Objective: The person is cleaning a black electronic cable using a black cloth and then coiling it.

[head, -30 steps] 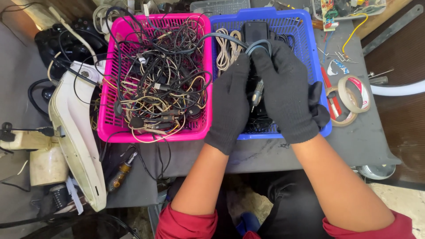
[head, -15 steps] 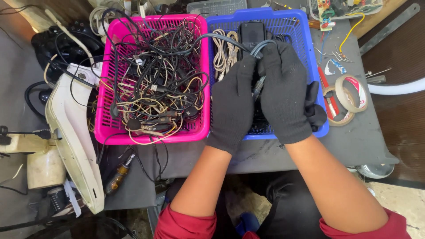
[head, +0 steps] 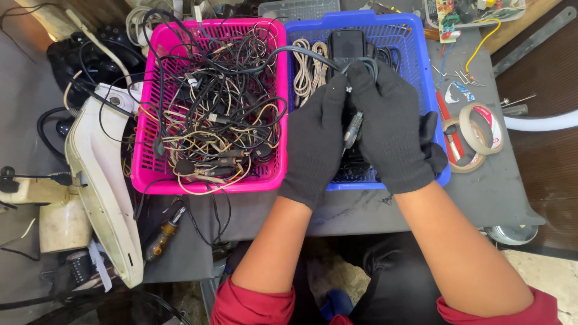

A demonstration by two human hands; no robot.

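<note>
To your left sits a pink plastic basket (head: 272, 108) heaped with tangled black and tan cables (head: 211, 114). Left of it lies a long cream plastic casing (head: 102, 192), and near its lower end a screwdriver with an amber handle (head: 161, 236). At your right, two rolls of tape (head: 478, 135) rest on the grey tabletop (head: 494, 192), a red-handled tool (head: 448, 126) just beside them.

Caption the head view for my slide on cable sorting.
Gloved left hand and right hand grip a black cable over the blue basket.
</note>
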